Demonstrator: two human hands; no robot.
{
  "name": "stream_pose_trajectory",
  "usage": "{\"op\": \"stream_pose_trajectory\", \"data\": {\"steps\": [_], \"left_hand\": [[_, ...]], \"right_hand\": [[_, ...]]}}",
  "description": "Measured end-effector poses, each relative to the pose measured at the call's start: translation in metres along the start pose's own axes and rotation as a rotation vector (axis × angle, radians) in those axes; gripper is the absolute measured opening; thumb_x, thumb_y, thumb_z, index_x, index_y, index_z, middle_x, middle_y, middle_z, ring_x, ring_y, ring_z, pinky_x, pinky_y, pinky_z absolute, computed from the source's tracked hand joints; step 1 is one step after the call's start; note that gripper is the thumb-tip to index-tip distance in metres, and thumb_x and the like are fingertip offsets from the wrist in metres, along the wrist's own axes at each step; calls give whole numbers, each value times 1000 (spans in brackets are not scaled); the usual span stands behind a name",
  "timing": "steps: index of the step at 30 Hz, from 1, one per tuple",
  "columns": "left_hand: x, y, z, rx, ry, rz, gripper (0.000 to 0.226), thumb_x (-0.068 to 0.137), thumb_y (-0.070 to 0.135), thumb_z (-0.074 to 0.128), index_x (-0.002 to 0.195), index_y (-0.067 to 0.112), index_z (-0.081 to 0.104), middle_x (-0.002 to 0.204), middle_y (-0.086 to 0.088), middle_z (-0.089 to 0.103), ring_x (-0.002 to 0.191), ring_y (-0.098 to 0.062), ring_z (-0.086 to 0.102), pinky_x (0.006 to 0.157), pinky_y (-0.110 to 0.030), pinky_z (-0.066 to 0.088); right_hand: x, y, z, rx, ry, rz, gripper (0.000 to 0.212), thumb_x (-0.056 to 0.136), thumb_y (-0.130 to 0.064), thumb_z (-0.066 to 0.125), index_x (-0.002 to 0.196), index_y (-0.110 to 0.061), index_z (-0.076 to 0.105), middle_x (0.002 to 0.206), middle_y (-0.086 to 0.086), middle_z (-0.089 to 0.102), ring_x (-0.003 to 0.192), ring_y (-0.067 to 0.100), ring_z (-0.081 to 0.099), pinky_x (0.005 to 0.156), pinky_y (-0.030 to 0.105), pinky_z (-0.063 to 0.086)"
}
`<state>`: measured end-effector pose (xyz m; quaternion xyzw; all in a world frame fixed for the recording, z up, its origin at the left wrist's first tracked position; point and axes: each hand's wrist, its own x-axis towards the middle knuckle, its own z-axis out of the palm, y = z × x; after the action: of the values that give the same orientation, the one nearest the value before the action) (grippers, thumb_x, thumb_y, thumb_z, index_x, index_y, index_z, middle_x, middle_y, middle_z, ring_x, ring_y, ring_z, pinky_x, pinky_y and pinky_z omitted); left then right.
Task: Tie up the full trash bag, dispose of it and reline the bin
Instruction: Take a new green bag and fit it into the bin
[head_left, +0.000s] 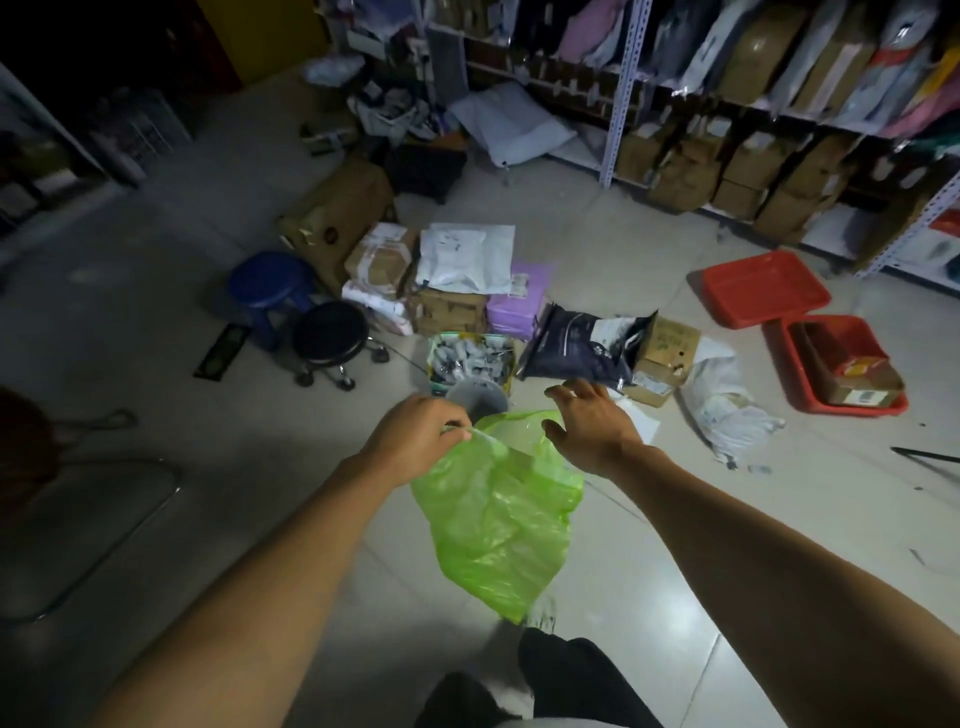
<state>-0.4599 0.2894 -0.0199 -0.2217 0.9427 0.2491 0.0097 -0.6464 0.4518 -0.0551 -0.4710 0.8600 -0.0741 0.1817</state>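
A bright green plastic bag (498, 514) hangs limp in front of me above the floor. My left hand (421, 436) pinches its upper left rim. My right hand (592, 421) is at the bag's upper right edge with fingers spread; its palm touches or hovers over the rim, and I cannot tell if it grips. Just beyond the hands stands a small grey bin (478, 397), mostly hidden by the bag and my left hand.
A box of small bottles (470, 358), a dark parcel bag (582, 345), cartons and stacked parcels (447, 280) crowd the floor past the bin. Two stools (327, 332) stand left, red trays (763, 288) right, shelving (727, 130) behind. My legs (561, 680) are below.
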Motion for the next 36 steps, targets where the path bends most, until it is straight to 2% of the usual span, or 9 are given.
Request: {"op": "stream_pose_trajectory", "data": {"steps": [10, 15, 18, 21, 27, 29, 32, 36], "left_hand": [[70, -73, -40, 17, 1, 32, 11, 86, 28, 70, 90, 21, 78, 90, 2, 75, 84, -18, 67, 76, -35, 53], [112, -113, -62, -17, -13, 92, 11, 85, 30, 69, 89, 22, 77, 88, 2, 76, 81, -17, 68, 72, -31, 53], [134, -135, -75, -63, -39, 148, 11, 86, 28, 70, 88, 21, 77, 86, 3, 76, 78, -14, 67, 71, -29, 53], [151, -156, -88, -101, -57, 196, 9, 85, 25, 72, 89, 19, 78, 85, 4, 76, 76, -11, 68, 72, -28, 53], [181, -190, -105, -159, -108, 218, 9, 83, 23, 75, 89, 19, 79, 87, 2, 77, 80, -12, 68, 74, -26, 51], [186, -195, -109, -164, -131, 252, 9, 82, 22, 75, 89, 18, 80, 86, 3, 77, 79, -10, 68, 74, -25, 51], [189, -199, -111, -160, -163, 291, 10, 82, 24, 74, 87, 18, 79, 84, 3, 76, 77, -10, 68, 74, -27, 53], [187, -200, -108, -35, -148, 264, 10, 84, 30, 71, 87, 22, 77, 85, 3, 76, 81, -17, 69, 75, -32, 55]], "right_hand": [[104, -32, -1, 7, -90, -32, 57, 95, -39, 51, 146, -18, 38, 149, 11, 39, 138, 32, 31, 106, 42, 40], [142, -49, 0, 9, -110, 47, 52, 96, -38, 48, 144, -19, 42, 147, 10, 40, 137, 30, 32, 107, 41, 39], [159, -64, 2, 34, -144, 91, 48, 94, -29, 48, 142, -22, 47, 145, 10, 44, 136, 30, 32, 107, 39, 38], [169, -85, 5, 81, -157, 156, 55, 88, -20, 51, 142, -24, 47, 144, 9, 45, 137, 29, 32, 106, 35, 37], [191, -122, 9, 214, -112, 205, 78, 82, -19, 60, 152, -33, 28, 149, 9, 38, 138, 30, 32, 105, 37, 39], [198, -130, 10, 221, -93, 211, 72, 83, -19, 60, 149, -34, 35, 151, 8, 36, 139, 30, 30, 108, 36, 37], [202, -136, 13, 198, -84, 235, 49, 86, -22, 60, 135, -27, 54, 149, 8, 38, 139, 29, 30, 107, 33, 36], [192, -134, 18, 164, -83, 243, 30, 84, -25, 58, 112, -18, 65, 127, 8, 55, 126, 30, 41, 99, 32, 41]]}}
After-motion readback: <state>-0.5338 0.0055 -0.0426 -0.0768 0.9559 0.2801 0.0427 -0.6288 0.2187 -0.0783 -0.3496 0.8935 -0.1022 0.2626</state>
